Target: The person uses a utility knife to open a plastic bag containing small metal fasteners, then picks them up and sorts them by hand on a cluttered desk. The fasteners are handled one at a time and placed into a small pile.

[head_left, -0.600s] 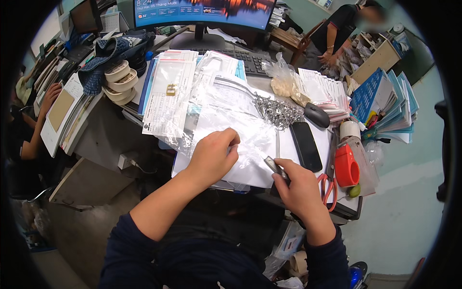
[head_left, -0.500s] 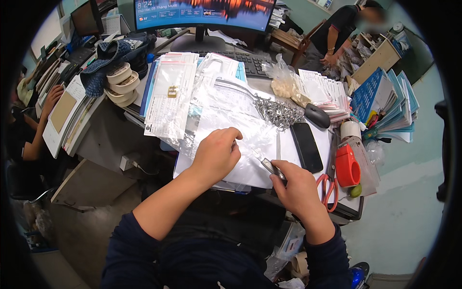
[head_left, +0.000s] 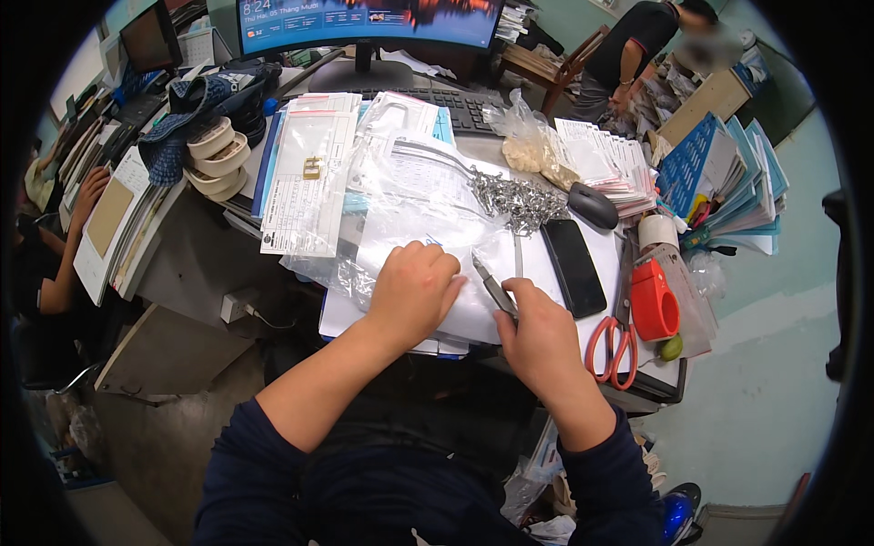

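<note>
A utility knife (head_left: pixel 496 289) with a grey metal handle is gripped in my right hand (head_left: pixel 542 332), its tip pointing up and away over the paper. Close by on the left, my left hand (head_left: pixel 414 289) is closed, fingers curled inward; whatever they pinch is hidden. It rests over white paper and a clear plastic bag (head_left: pixel 350 273). Beyond the knife lies a heap of small silver metal parts (head_left: pixel 519 202) on the sheets. A black phone (head_left: pixel 574 268) sits right of my right hand. One brass-coloured piece (head_left: pixel 312 167) lies on the bagged papers at left.
Red-handled scissors (head_left: pixel 612 350), a red tape dispenser (head_left: pixel 654 300) and a green fruit (head_left: pixel 670 348) line the right edge. A mouse (head_left: pixel 594 207), keyboard (head_left: pixel 464 111) and monitor (head_left: pixel 364 23) stand farther back. Stacked cream containers (head_left: pixel 218 159) are at left. Two other people are nearby.
The knife has swung more upright and moved slightly left with my right hand. My left hand has turned, its knuckles now more on top. The whole view has shifted slightly.
</note>
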### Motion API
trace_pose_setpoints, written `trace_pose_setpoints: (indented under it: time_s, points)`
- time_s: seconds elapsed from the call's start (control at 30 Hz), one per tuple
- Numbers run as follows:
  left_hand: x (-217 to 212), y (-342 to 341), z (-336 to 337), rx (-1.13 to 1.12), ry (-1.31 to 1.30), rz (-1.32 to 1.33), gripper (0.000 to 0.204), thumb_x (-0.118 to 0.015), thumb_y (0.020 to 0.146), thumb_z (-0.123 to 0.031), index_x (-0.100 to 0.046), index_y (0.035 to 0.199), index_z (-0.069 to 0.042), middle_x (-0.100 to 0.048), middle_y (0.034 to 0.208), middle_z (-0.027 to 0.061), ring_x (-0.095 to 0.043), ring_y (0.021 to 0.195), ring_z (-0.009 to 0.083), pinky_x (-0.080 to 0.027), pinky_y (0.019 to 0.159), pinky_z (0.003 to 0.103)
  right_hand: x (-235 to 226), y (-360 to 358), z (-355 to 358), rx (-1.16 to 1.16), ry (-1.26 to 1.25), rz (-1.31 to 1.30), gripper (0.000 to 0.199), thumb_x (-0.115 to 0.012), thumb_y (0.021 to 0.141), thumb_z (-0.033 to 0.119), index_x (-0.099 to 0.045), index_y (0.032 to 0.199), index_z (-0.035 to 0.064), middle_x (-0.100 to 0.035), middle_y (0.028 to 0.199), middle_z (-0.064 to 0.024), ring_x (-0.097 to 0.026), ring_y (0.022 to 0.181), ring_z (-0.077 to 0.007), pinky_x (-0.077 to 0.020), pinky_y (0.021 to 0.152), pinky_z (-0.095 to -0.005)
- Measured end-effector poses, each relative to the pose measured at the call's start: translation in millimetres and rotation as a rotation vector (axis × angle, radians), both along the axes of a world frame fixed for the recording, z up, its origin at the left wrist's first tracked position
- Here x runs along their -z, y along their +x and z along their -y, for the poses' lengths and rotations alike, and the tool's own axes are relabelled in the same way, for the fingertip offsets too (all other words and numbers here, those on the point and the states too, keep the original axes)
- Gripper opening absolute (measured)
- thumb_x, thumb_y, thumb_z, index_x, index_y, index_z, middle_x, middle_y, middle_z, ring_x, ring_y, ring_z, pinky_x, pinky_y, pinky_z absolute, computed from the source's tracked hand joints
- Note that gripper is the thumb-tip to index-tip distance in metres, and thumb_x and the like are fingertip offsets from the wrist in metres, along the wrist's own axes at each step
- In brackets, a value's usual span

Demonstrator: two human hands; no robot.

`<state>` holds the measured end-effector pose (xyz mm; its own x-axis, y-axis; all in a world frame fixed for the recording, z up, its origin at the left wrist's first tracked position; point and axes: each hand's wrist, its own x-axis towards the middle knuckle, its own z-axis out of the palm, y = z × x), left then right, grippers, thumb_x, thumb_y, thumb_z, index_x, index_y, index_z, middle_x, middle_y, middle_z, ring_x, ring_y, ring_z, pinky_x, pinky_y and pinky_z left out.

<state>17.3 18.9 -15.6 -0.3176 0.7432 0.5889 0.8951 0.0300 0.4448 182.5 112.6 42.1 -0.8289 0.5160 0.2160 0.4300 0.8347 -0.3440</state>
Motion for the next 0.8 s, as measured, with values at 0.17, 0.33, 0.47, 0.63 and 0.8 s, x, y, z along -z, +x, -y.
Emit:
trace_pose_setpoints:
  time_s: [0.17, 0.33, 0.47, 0.63, 0.8]
  points:
    - [0.4, 2.8, -2.3, 0.000, -0.011, 0.087, 0.027, -0.078, 0.073, -0.022, -0.065, 0.089, -0.004, -0.058, 0.085, 0.0100, -0.055, 0.085, 0.0298, -0.042, 0.075, 0.041, 3.1, -0.4, 2.1, 0.003, -0.042, 0.030, 0.025, -0.066, 0.082, 0.012, -0.055, 0.101, 0.0017, -0.064, 0.082, -0.0193, -0.064, 0.072, -0.0390, -0.0501, 0.063, -0.0470]
    - [0.2, 3.0, -3.1, -0.008, 0.029, 0.124, 0.024, -0.077, 0.073, -0.020, -0.064, 0.087, -0.004, -0.058, 0.084, 0.0103, -0.055, 0.083, 0.0303, -0.043, 0.075, 0.041, 8.9, 6.6, 0.3, 0.024, -0.178, 0.035, 0.026, -0.061, 0.087, 0.013, -0.057, 0.107, -0.0025, -0.063, 0.075, -0.0175, -0.062, 0.061, -0.0359, -0.0494, 0.057, -0.0438]
    - [2.9, -0.3, -3.0, -0.011, 0.047, 0.136, 0.015, -0.072, 0.077, -0.014, -0.063, 0.083, -0.004, -0.058, 0.082, 0.0112, -0.055, 0.081, 0.0313, -0.044, 0.074, 0.040, -15.5, 8.8, 5.9, 0.248, -1.058, 0.099, 0.029, -0.051, 0.096, 0.017, -0.056, 0.115, -0.0040, -0.061, 0.067, -0.0083, -0.058, 0.047, -0.0186, -0.0466, 0.045, -0.0309]
    - [-4.2, 1.6, -11.4, -0.080, -0.005, 0.141, 0.007, -0.065, 0.080, -0.009, -0.062, 0.082, -0.004, -0.060, 0.079, 0.0116, -0.058, 0.080, 0.0328, -0.046, 0.073, 0.042, -14.4, 24.3, 2.9, 0.208, -1.212, -0.226, 0.028, -0.046, 0.099, 0.016, -0.055, 0.119, -0.0019, -0.057, 0.067, -0.0049, -0.050, 0.045, -0.0097, -0.0421, 0.040, -0.0221]
    - [2.4, -4.5, -14.5, -0.066, -0.007, 0.157, 0.005, -0.064, 0.081, -0.009, -0.062, 0.082, -0.004, -0.060, 0.078, 0.0115, -0.059, 0.078, 0.0332, -0.047, 0.071, 0.043, -11.4, 24.5, -0.3, 0.181, -1.219, -0.340, 0.028, -0.045, 0.102, 0.025, -0.053, 0.109, -0.0009, -0.051, 0.063, -0.0010, -0.043, 0.041, -0.0067, -0.0377, 0.036, -0.0217]
